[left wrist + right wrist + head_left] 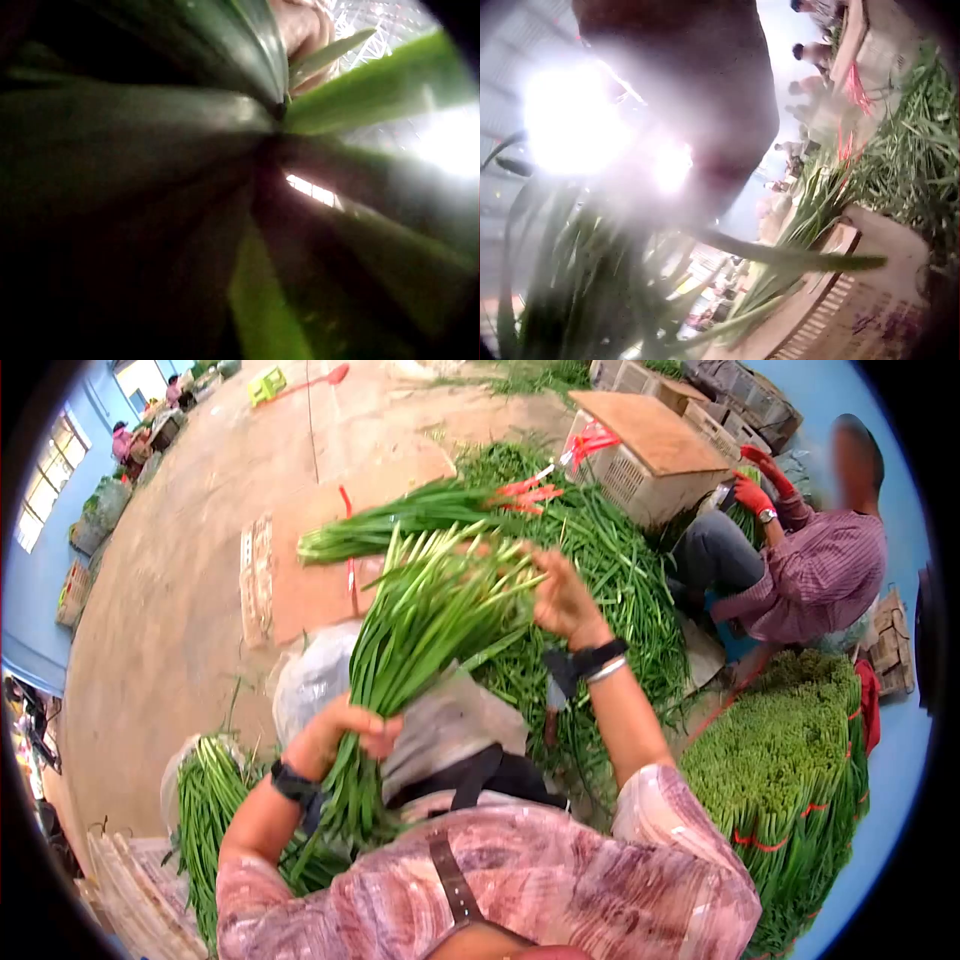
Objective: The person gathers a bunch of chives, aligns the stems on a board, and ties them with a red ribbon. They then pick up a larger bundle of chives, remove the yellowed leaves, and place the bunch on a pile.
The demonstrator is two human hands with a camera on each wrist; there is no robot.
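Observation:
A large loose bunch of garlic chives (pixel 425 620) slants up across the lap in the head view, pale stem ends at the top. My left hand (pixel 350 730) grips it low, around the leaves. Beside the stem ends is my right hand (pixel 568 600), its fingers bent toward them and partly blurred; I cannot tell whether they pinch any stems. Dark leaves (pixel 135 150) fill most of the left wrist view. In the right wrist view, the right hand (pixel 697 97) looms over blurred leaves (pixel 577 277), with one stalk (pixel 802 260) sticking out below it.
Another bunch (pixel 400 522) lies on a board-topped crate (pixel 300 585) ahead, near red ties (pixel 527 495). Loose greens (pixel 620 580) heap on the right, with a knife (pixel 553 712) near my right forearm. A person (pixel 810 560) in red gloves sits beyond; tied bundles (pixel 780 760) stand nearer.

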